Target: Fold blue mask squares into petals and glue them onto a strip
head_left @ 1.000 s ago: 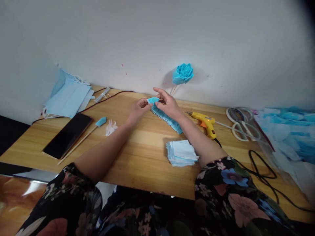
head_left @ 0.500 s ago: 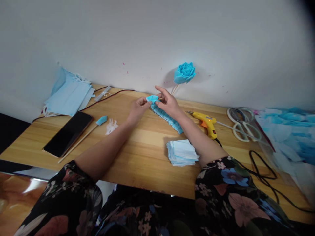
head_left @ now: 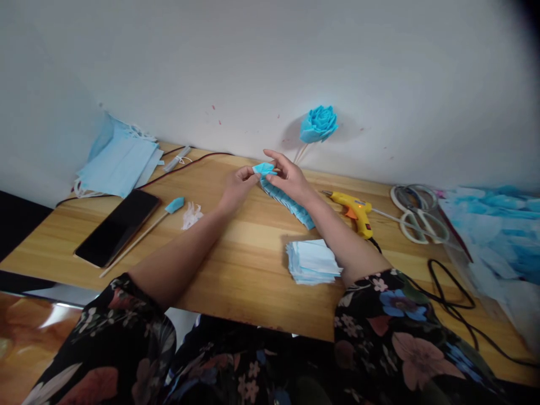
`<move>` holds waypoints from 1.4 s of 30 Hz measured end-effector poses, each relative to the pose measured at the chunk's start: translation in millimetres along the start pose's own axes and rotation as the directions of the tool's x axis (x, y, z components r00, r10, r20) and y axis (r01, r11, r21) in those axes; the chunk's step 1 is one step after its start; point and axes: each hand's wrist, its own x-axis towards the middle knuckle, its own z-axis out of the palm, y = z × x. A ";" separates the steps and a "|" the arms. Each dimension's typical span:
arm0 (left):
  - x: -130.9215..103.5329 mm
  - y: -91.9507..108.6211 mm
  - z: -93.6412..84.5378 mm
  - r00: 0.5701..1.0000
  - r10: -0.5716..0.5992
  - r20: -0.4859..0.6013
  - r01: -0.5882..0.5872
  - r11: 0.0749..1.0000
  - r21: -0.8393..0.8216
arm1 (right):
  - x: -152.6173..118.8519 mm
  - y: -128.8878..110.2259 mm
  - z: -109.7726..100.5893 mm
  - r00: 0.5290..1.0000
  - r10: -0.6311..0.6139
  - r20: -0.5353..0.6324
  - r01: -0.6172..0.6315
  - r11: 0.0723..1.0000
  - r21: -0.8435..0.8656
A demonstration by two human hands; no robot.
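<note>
Between my two hands is a small folded piece of blue mask fabric (head_left: pixel 264 168). My left hand (head_left: pixel 237 187) pinches its left side between thumb and fingers. My right hand (head_left: pixel 289 177) grips the right side with the thumb, its index finger raised. Just below and partly behind my right hand runs a row of folded blue petals (head_left: pixel 287 205) on the table. A stack of cut blue-white fabric squares (head_left: pixel 313 261) lies by my right forearm. Behind my hands, a blue fabric rose (head_left: pixel 319 124) on thin sticks leans near the wall.
A yellow glue gun (head_left: pixel 355 210), white-handled scissors (head_left: pixel 415 225) and a plastic bag of blue scraps (head_left: pixel 498 230) lie right. At left are face masks (head_left: pixel 120 160), a phone (head_left: pixel 118 228), a blue-tipped stick (head_left: pixel 141 236), white scraps (head_left: pixel 193 215) and a bundle of clear sticks (head_left: pixel 177 159).
Both hands stay in nearly the same place, still holding the blue fabric piece. Its top looks a little flatter now. The view has shifted very slightly.
</note>
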 end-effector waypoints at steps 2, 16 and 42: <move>-0.4 0.3 0.6 1.000 -0.013 0.006 0.013 1.000 -0.010 | 0.0 -0.4 1.1 1.000 0.005 -0.024 -0.005 1.000 -0.020; 0.8 0.0 0.6 0.999 -0.042 0.009 0.042 0.998 -0.045 | 0.9 1.9 2.2 0.997 0.031 -0.071 -0.032 0.999 -0.008; 2.4 0.2 2.2 0.998 -0.050 0.029 0.050 0.998 -0.026 | 1.4 7.8 3.5 0.998 0.034 -0.055 -0.032 0.999 0.038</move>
